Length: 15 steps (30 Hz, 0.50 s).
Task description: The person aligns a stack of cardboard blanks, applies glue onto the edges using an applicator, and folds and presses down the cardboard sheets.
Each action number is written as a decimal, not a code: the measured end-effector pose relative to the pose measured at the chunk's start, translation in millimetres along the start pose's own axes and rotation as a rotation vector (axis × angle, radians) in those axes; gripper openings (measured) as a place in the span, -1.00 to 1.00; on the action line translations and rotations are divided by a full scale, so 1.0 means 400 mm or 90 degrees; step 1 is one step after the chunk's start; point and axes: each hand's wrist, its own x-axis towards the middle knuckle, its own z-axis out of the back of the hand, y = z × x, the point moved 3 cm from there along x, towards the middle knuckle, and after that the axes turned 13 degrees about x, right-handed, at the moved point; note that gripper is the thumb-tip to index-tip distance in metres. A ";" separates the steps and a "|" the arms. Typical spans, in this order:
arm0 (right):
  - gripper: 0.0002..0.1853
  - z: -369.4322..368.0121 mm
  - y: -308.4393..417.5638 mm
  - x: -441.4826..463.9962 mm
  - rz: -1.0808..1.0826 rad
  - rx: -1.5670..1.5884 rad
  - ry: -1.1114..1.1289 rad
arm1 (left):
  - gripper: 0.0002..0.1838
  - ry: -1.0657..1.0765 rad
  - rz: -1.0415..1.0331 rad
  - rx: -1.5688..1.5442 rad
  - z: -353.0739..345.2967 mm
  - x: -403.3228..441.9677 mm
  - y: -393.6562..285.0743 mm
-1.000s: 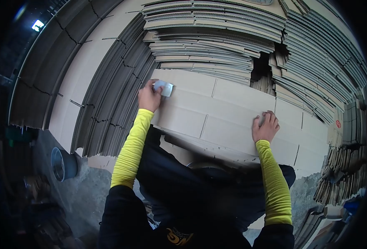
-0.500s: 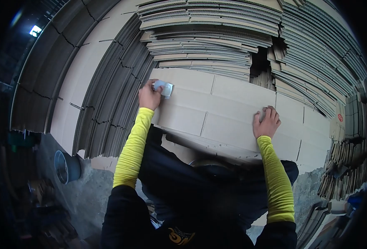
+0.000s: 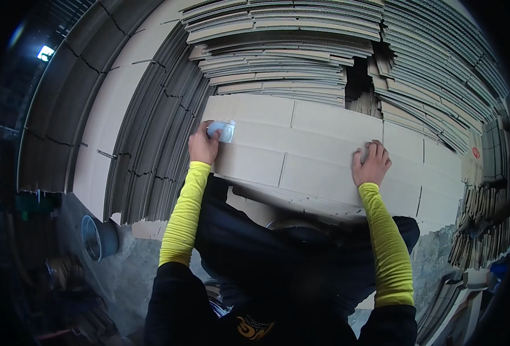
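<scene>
Watching remotely, I see a bucket (image 3: 100, 237) on the floor, then a dark cardboard stack (image 3: 145, 138). The left hand (image 3: 204, 145) pinches a shiny pale piece (image 3: 225, 131) at the left end of a slotted cardboard sheet (image 3: 330, 144) across the person's lap. The right hand (image 3: 372, 164) rests farther along it, fingers curled; I can't tell whether they grip anything. Layered cardboard (image 3: 439, 63) lies beyond.
</scene>
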 end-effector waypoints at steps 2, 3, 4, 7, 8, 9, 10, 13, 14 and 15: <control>-0.66 0.002 -0.001 0.004 0.002 -0.004 -0.006 | -0.65 0.010 0.010 0.036 0.001 0.007 0.020; -0.66 0.003 0.000 0.004 0.000 -0.004 -0.001 | -0.66 0.027 0.025 0.094 0.010 0.017 0.026; -0.66 0.003 0.002 0.002 -0.003 -0.002 0.005 | -0.67 0.044 0.041 0.152 0.019 0.023 0.033; -0.66 0.001 0.002 0.001 0.002 -0.003 -0.003 | -0.70 0.006 0.026 0.082 0.038 0.036 0.018; -0.66 0.001 0.002 0.002 0.003 -0.003 -0.003 | -0.69 0.002 0.039 0.021 0.039 0.038 0.011; -0.66 0.001 0.002 0.003 0.000 -0.002 -0.002 | -0.69 0.002 0.042 0.021 0.026 0.042 0.017; -0.67 0.001 0.002 0.002 -0.004 -0.002 0.000 | -0.68 0.014 0.024 0.001 0.005 0.048 0.024; -0.67 0.002 0.004 0.001 0.004 -0.002 -0.004 | -0.65 0.023 0.014 0.047 -0.016 0.054 0.045; -0.67 0.004 0.004 0.002 0.006 -0.003 -0.004 | -0.65 0.021 0.016 0.113 -0.016 0.061 0.053; -0.67 0.005 0.006 0.002 0.002 -0.002 0.001 | -0.65 0.018 0.032 0.129 -0.012 0.070 0.065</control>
